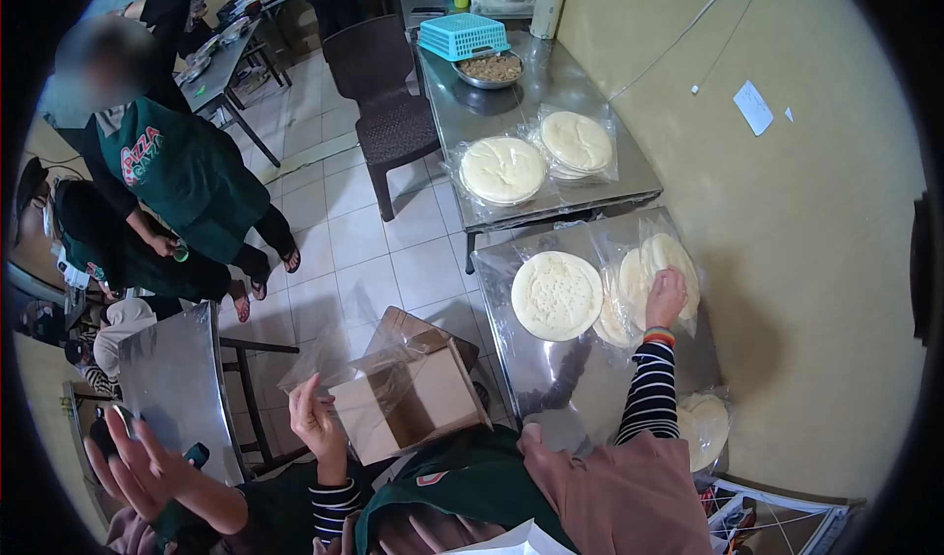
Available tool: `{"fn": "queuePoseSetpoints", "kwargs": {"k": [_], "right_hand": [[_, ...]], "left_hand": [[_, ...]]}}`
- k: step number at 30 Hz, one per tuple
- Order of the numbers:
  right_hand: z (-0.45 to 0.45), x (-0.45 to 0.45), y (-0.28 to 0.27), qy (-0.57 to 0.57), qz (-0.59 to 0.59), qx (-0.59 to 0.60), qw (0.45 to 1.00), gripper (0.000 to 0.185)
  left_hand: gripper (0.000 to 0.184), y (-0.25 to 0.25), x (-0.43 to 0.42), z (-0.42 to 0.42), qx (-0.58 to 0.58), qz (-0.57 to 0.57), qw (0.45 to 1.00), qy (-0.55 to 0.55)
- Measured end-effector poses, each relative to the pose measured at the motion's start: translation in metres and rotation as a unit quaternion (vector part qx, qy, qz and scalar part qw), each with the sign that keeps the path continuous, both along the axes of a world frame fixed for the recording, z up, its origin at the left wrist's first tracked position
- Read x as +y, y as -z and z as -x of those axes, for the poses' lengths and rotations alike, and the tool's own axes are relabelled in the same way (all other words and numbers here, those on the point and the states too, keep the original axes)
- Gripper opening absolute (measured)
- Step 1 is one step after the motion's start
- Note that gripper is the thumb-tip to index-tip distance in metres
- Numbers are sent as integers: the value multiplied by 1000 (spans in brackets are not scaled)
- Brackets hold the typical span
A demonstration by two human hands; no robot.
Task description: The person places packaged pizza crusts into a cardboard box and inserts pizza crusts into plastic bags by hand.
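Note:
My right hand (pixel 666 299), in a striped sleeve with a colourful wristband, is closed on the edge of a pale round flatbread (pixel 677 255) in clear plastic at the right of the near metal table. More bagged flatbreads (pixel 612 309) lie partly under it. Beside them sits a flatbread with a dimpled middle (pixel 557 296). My left hand (pixel 315 419) is raised beside an open cardboard box (pixel 433 388), its fingers closed on a thin clear plastic bag (pixel 364 353) that spreads above the box.
Two flatbread stacks (pixel 501 170) (pixel 576 142) stand on the far table (pixel 472 122), with a metal bowl (pixel 489 69) and a blue basket (pixel 463 36) behind. A brown chair (pixel 379 103) is left of it. Another person's hand (pixel 157 467) reaches in at lower left; aproned co-workers (pixel 187 181) stand beyond.

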State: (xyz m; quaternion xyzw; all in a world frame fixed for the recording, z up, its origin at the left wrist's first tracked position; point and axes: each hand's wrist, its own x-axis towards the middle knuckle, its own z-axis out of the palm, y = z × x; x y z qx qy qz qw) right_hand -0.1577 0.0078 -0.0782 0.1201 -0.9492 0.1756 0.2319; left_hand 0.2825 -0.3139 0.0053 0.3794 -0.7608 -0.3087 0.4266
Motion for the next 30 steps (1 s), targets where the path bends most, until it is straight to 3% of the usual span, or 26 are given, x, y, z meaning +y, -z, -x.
{"fn": "queuePoseSetpoints", "kwargs": {"k": [1,3,4,6,7,9,10,12,13,14,15,16,18,20,22,23,24,27,30], "right_hand": [[-1,1,-7,-2,2,4,1000,14],[-8,1,-30,-39,220,134,966,9],[-14,2,-42,-40,221,139,964,9],[-49,-8,-91,-21,367,136,920,14],[-67,-13,-114,-21,368,141,919,14],[-100,-27,-149,-150,512,93,841,14],[-112,-34,-155,-157,513,97,838,14],[-139,-55,-166,-251,606,-83,750,11],[-161,-69,-172,-286,623,-168,709,12],[-183,-83,-178,-297,620,-175,704,12],[-206,-98,-183,-336,588,-270,684,12],[-227,-113,-185,-371,547,-363,657,12],[-265,-143,-178,-418,518,-411,623,13],[-302,-163,-173,-457,488,-456,588,14],[-331,-179,-175,-491,441,-454,599,18],[-343,-179,-183,-486,434,-512,560,26],[-350,-180,-179,-491,429,-516,555,26],[-351,-167,-156,-511,319,-482,637,34],[-358,-163,-139,-502,291,-515,631,27]], "left_hand": [[29,-2,3,-1,3,-5,1000,5],[31,-3,6,-9,11,-8,1000,9],[30,-3,6,-13,-11,-11,1000,14],[30,-3,8,-21,-29,-12,999,22],[31,-6,7,-22,-56,-12,997,44],[34,-21,12,-20,-94,-67,990,80],[34,-25,12,-18,-86,-64,991,75],[40,-29,11,-18,-70,-144,972,171],[47,-26,10,-19,-3,-216,948,234],[54,-26,9,-22,65,-283,910,294],[54,-36,8,-29,70,-281,915,281],[58,-50,7,-37,93,-318,861,386],[62,-58,15,-53,145,-376,745,532],[61,-63,31,-81,75,-412,780,465],[54,-55,32,-109,99,-432,799,407],[54,-55,29,-117,119,-434,800,398],[54,-54,26,-125,149,-447,795,381],[52,-50,33,-146,171,-449,805,347],[51,-44,43,-159,177,-453,808,333]]}}
